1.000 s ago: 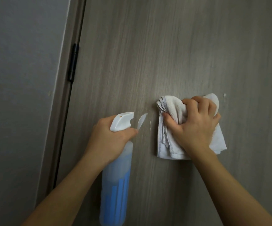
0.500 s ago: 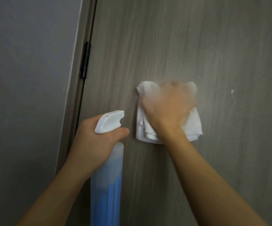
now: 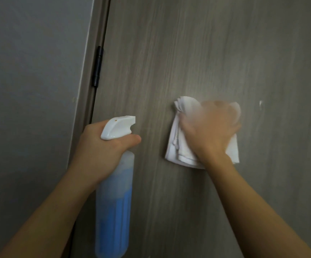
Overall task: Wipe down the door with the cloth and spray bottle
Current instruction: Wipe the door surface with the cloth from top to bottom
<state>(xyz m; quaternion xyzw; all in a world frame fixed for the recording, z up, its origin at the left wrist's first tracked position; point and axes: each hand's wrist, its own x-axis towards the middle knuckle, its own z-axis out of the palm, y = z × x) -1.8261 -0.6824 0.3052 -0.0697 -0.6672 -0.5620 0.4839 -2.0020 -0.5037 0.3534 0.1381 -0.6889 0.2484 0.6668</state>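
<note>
White cloth hand: right hand [image 3: 209, 132] presses a folded white terry cloth [image 3: 177, 144] flat against the door; fingers are motion-blurred, so whether they curl into the fabric or lie straight cannot be told.
Bottle hand: left hand [image 3: 102, 155] is wrapped round the neck of a translucent spray bottle [image 3: 113, 211] with a white trigger head and blue liquid, thumb forward under the head.
Nozzle: points toward the door, left of the cloth; no spray visible.
Hand spacing: well apart, bottle low left, cloth at mid-panel.
Work surface: grey-brown wood-grain door [image 3: 216, 53]; cloth in contact with its face.
Step in hand: judged to be wiping, with the blur indicating an active stroke.
Technique: keep the palm flat on the folds so pressure spreads evenly; overlap strokes; follow the vertical grain where practical.
Residue: small white mark [image 3: 261, 105] near the cloth's right side, not yet covered; extend strokes to reach it.
Bottle handling: hold the nozzle clear of the wiping path; respray only where the panel looks dry.
Surroundings: black hinge [image 3: 98, 66] on the door's left edge, grey frame [image 3: 87, 90], grey wall [image 3: 30, 90] beyond.
</note>
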